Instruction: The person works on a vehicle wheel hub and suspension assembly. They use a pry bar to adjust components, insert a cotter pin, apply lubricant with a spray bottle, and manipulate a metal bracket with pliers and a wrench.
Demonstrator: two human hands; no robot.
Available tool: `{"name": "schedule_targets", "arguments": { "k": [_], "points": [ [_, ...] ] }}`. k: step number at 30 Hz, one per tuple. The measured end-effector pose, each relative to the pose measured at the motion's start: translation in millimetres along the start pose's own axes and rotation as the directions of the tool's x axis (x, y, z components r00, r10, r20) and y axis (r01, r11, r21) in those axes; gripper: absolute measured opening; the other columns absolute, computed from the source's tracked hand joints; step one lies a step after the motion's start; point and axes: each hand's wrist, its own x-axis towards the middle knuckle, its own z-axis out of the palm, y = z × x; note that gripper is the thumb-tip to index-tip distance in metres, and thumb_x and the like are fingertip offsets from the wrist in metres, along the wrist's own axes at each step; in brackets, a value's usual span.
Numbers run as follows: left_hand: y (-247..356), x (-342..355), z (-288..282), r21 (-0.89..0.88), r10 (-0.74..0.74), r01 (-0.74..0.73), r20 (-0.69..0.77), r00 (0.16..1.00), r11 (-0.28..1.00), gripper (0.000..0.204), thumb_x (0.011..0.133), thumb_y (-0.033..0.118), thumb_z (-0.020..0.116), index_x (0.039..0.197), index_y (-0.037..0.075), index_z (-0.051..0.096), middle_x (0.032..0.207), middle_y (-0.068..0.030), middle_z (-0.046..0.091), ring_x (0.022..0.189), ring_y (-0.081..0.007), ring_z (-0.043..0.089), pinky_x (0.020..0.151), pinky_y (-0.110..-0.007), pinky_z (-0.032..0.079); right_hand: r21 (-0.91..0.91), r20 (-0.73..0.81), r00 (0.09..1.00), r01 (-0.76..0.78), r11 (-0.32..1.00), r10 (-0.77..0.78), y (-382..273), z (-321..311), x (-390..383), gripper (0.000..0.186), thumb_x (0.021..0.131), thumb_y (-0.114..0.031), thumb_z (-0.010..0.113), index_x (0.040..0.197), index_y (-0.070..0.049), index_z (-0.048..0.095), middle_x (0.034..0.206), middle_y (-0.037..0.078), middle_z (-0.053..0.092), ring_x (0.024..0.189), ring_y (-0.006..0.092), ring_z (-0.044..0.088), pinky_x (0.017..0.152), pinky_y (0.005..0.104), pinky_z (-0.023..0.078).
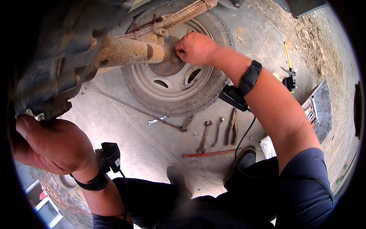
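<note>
My right hand (pixel 196 49) reaches across to the hub at the inner side of a vehicle wheel (pixel 171 91), where a rusty axle tube (pixel 127 52) meets it. Its fingers are curled closed against the hub, and whatever they grip is hidden. At the left, my left hand (pixel 57 147) is closed just below a dark, greasy metal part (pixel 57 110) of the vehicle's underside. Its thumb lies near that part, while the fingertips are lost in shadow at the rim. Above the axle runs a rusty leaf spring (pixel 179 19).
On the concrete lie pliers (pixel 232 128), a rusty wrench (pixel 205 137), a slim wrench (pixel 218 131), a small shiny wrench (pixel 157 120), a long thin rod (pixel 133 105) and a red bar (pixel 213 153). A metal tray (pixel 323 110) with tools and a yellow-shafted tool (pixel 287 55) are at right.
</note>
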Motion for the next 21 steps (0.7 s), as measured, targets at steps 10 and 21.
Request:
{"name": "schedule_targets", "arguments": {
  "k": [10,21],
  "points": [
    [0,0,-4,-0.031,-0.102,0.101,-0.048,0.994,0.994,0.035,0.107,0.023,0.051,0.125,-0.006,0.047,0.121,-0.0167,0.048,0.105,-0.0249,0.049,0.099,-0.038,0.04,0.03,-0.054,0.999,-0.001,1.0,0.002,0,9,7,0.017,0.085,-0.02,0.06,0.089,-0.01,0.073,0.089,0.015,0.072,0.088,0.0381,0.067,0.08,0.0475,0.054],
    [-18,11,-13,0.051,0.23,-0.239,0.148,0.962,0.97,0.034,0.107,0.022,0.051,0.126,-0.006,0.047,0.122,-0.0167,0.047,0.106,-0.0247,0.049,0.099,-0.037,0.04,0.016,-0.068,0.997,0.03,0.999,-0.029,6,6,8,0.017,0.086,-0.022,0.061,0.089,-0.009,0.072,0.084,0.016,0.071,0.084,0.0385,0.066,0.08,0.0469,0.053]
  ]
}}
